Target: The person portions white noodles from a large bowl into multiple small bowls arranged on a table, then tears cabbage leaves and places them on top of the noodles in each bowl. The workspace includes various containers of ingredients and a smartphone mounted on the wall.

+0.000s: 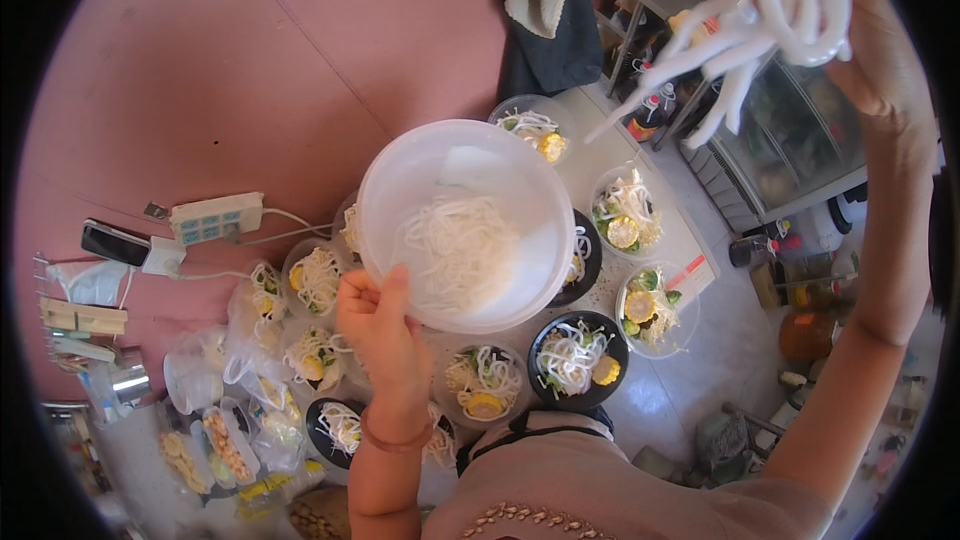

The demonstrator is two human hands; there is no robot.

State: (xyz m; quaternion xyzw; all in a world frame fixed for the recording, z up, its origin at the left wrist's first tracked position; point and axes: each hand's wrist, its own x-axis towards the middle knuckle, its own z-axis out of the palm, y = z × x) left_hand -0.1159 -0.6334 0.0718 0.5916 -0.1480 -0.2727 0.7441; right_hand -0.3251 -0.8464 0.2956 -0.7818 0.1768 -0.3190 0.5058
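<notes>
My left hand (385, 345) grips the near-left rim of a translucent white plastic tub (535, 275), thumb on the rim. Inside the tub lies a loose heap of white noodles (460, 250). High at the upper right, my right hand (868, 65) is raised with a bunch of thick white noodles (785, 5) dangling from it; the noodles hide most of its fingers. Below and around the tub stand bowls with noodles, corn and greens. A black bowl (618, 380) and a clear bowl (520, 405) sit nearest to me; another clear bowl (690, 325) is at the right.
A pink wall (250, 70) rises behind the table, with a power strip (215, 218) and a phone (115, 242) beside it. Trays of food (228, 445) and plastic bags stand at the left. A glass-fronted cabinet (790, 130) and bottles (650, 115) are off to the right.
</notes>
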